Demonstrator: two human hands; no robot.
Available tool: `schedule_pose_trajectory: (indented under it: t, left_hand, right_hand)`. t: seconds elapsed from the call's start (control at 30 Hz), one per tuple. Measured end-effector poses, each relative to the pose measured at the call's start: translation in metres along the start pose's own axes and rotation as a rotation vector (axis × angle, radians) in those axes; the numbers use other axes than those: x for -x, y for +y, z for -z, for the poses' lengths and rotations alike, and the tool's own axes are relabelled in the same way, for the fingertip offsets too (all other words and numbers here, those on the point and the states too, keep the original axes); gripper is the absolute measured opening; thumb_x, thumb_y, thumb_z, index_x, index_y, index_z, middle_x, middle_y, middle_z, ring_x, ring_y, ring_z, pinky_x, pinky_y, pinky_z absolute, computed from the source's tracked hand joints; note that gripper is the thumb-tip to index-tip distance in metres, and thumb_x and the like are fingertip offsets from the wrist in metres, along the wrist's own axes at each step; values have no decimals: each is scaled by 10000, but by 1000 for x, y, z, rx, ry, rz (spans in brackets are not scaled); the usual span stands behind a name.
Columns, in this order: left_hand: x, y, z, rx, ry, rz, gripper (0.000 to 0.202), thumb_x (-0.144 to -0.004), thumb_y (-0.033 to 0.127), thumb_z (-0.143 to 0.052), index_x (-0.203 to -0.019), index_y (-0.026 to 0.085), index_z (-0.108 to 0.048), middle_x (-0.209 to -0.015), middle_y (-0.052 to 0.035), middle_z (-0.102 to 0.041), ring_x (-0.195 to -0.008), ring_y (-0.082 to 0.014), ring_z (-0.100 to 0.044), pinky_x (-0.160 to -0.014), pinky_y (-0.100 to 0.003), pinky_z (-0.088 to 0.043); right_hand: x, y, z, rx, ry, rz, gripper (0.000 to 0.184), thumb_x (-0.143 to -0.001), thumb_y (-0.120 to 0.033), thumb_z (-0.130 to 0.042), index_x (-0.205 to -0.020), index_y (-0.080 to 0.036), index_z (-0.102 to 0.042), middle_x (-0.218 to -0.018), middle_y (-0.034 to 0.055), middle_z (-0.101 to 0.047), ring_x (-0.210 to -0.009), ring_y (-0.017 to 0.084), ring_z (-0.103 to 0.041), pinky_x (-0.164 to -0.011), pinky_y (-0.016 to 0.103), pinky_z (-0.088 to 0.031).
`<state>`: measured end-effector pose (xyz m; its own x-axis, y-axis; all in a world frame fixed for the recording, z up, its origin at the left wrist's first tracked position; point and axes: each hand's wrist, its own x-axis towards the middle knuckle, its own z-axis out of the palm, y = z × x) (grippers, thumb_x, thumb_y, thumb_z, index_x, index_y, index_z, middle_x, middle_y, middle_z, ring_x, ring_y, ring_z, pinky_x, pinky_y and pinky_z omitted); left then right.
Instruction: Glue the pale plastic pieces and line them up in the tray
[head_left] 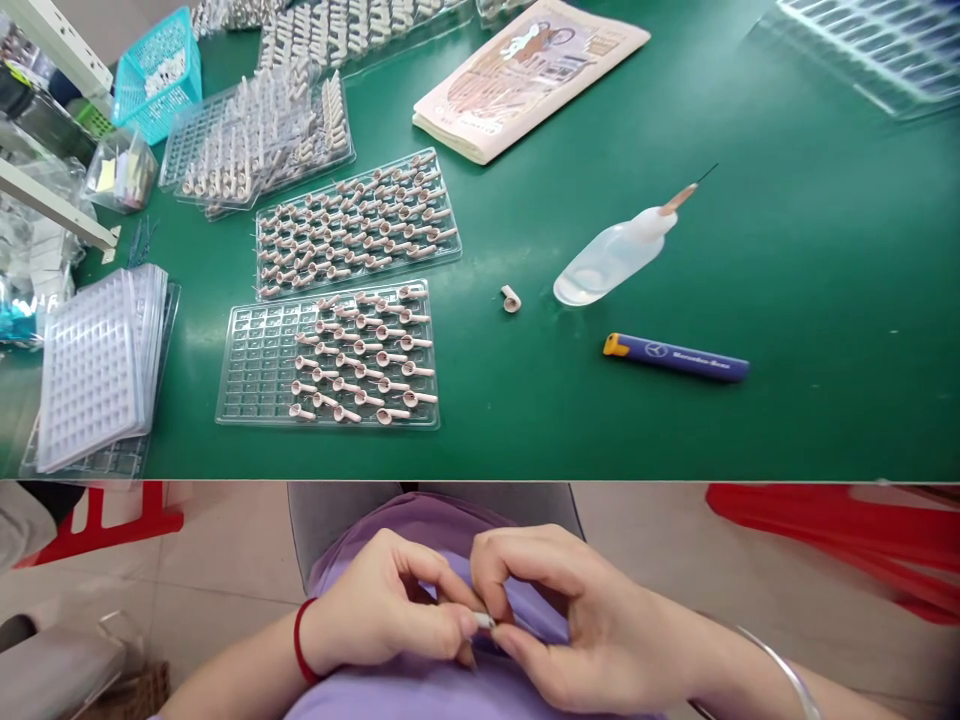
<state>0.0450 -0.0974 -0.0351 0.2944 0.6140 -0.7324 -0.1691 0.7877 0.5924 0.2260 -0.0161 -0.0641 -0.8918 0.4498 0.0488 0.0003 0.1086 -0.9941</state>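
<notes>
Over my lap, below the table edge, my left hand [409, 605] pinches a small pale tube-shaped part [484, 621] between thumb and fingers. My right hand [559, 615] closes on the other end of it, thumb and index fingertip meeting there; much of the part is hidden by fingers. On the green table ahead lies one loose earbud-shaped shell [511, 299]. A partly filled clear tray [259, 365] holds rows of such shells, and a fuller tray [360, 225] sits behind it. A squeeze bottle with a needle tip [615, 255] lies to the right.
A blue lighter-shaped stick [675, 358] and a booklet [525, 75] lie on the table [810, 250]. At left are stacked white trays [94, 370], more filled trays [255, 140] and a turquoise basket [157, 75]. An empty-looking clear tray [892, 45] is at far right. Red stools [847, 530] stand below.
</notes>
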Motion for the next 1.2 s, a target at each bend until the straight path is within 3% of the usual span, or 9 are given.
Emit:
schedule_pose_trajectory:
  t: [0.13,0.37,0.6,0.87,1.07,1.2]
  left_hand:
    - [1,2,-1,-15,7,-20,294,-632,409,-753,-655,122,-696,-578,-18,-608,-508,-105,-514,-510,-227,-394]
    - [7,6,-6,-272,244,-297,166,-683,247,-654,-691,117,-756,-648,-51,-647,-587,-123,-535,-591,-240,-444]
    - [8,2,-6,-444,295,-477,146,-685,173,-664,-746,123,-787,-673,-58,-641,-637,-141,-559,-636,-258,-442]
    - [9,2,-6,-458,299,-499,140,-676,183,-691,-756,147,-801,-670,-17,-526,-643,-130,-503,-636,-266,-421]
    - [9,-3,-1,-373,374,-535,125,-696,185,-689,-740,150,-801,-650,-25,-547,-627,-130,-504,-607,-259,-410]
    - [9,-4,1,-310,373,-525,122,-730,217,-704,-766,165,-808,-666,-40,-589,-639,-135,-524,-610,-256,-421]
  right_hand:
    - [0,0,1,6,16,51,139,-712,-89,-516,-735,-213,-458,-656,-39,-583,-558,65,-479,-551,170,-411]
    - [3,5,7,80,44,111,191,-814,-91,-582,-941,-225,-534,-843,-2,-628,-729,87,-582,-681,181,-486]
    - [-2,-2,9,92,23,92,138,-810,-89,-570,-836,-215,-519,-748,-23,-608,-658,74,-550,-626,161,-462]
    - [-3,-3,7,100,22,88,156,-765,-72,-533,-795,-217,-484,-714,-30,-577,-626,72,-512,-583,164,-425]
    - [1,-4,5,127,32,168,210,-719,-39,-461,-777,-234,-408,-653,-42,-502,-572,88,-433,-527,197,-380]
    - [1,-5,6,139,131,200,212,-786,-52,-487,-879,-239,-448,-723,-23,-563,-613,89,-519,-557,189,-446]
